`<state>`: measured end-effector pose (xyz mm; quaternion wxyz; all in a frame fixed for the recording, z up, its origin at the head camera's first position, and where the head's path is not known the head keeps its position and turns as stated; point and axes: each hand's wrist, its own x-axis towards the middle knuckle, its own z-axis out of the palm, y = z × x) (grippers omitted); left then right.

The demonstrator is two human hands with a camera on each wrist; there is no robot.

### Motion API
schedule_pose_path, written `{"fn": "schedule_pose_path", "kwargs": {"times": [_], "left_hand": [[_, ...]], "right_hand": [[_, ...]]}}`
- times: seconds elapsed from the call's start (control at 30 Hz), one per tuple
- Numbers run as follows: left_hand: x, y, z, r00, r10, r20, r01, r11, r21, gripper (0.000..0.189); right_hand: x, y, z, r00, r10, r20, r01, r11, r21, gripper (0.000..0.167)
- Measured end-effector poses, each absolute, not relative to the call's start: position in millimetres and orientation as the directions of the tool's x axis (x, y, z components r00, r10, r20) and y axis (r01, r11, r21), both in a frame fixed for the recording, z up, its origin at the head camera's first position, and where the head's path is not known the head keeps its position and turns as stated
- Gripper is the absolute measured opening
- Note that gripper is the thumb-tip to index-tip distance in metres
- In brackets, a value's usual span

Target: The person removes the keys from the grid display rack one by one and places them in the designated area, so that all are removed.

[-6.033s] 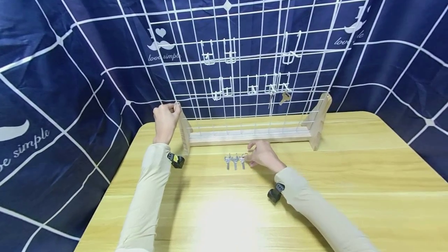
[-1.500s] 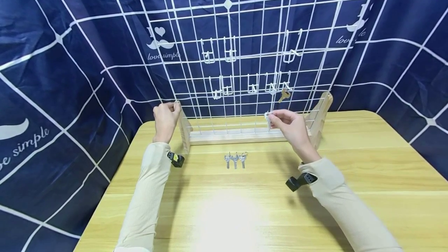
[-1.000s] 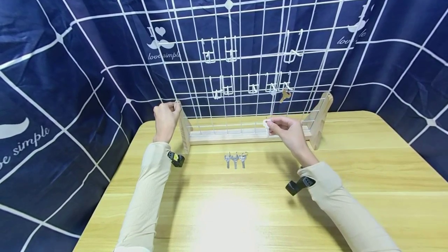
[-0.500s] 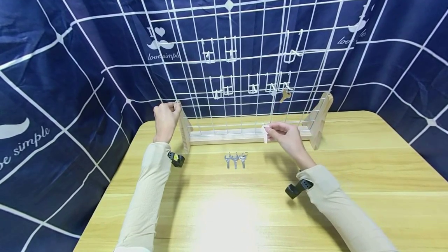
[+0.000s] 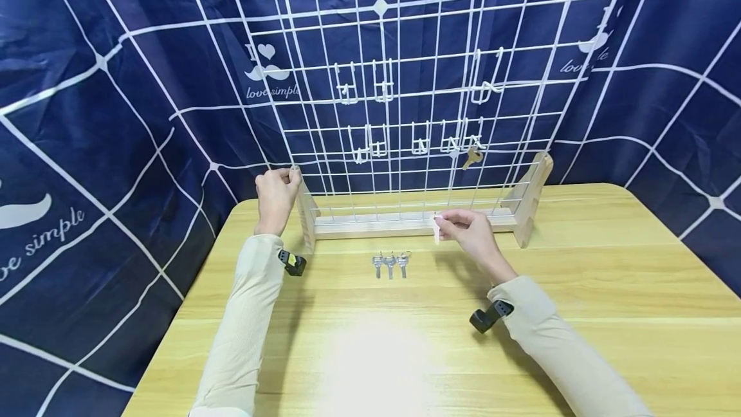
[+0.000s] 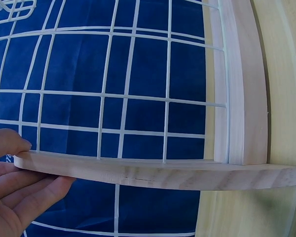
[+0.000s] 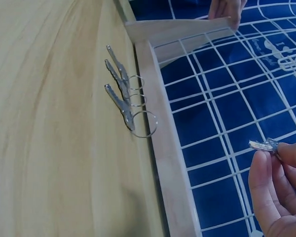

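My right hand (image 5: 471,233) pinches a silver key (image 7: 263,145) between thumb and fingers, in front of the wire grid's wooden base. In the head view the key hangs blade down, above the table. Three silver keys (image 5: 390,265) with rings lie in a row on the table, to the left of that hand. With my left hand (image 5: 276,197) I grip the top of the rack's left wooden side post (image 6: 123,170), thumb on one face and fingers on the other. A gold key (image 5: 472,158) hangs from a lower right hook on the grid.
The white wire grid (image 5: 399,93) stands in a wooden base (image 5: 370,230) near the table's back edge. Several white hooks (image 5: 384,89) hang on it in two rows. A dark blue patterned cloth (image 5: 173,76) surrounds the table (image 5: 579,262).
The silver key that hung beside the gold one six seconds ago is off its hook. Lately my right hand, holding a key, has come down and slightly left. My left hand keeps its grip.
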<state>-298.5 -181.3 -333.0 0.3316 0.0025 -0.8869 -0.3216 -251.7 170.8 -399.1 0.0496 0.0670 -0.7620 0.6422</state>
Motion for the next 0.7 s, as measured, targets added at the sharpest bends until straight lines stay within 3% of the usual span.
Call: {"fn": "schedule_pose_path", "kwargs": {"times": [0.7], "left_hand": [[-298.5, -180.3, -332.1, -0.781, -0.215, 0.587, 0.201, 0.803, 0.561, 0.025]], "right_hand": [[-251.7, 168.1, -418.0, -0.994, -0.072, 0.078, -0.09, 0.19, -0.978, 0.027]]}}
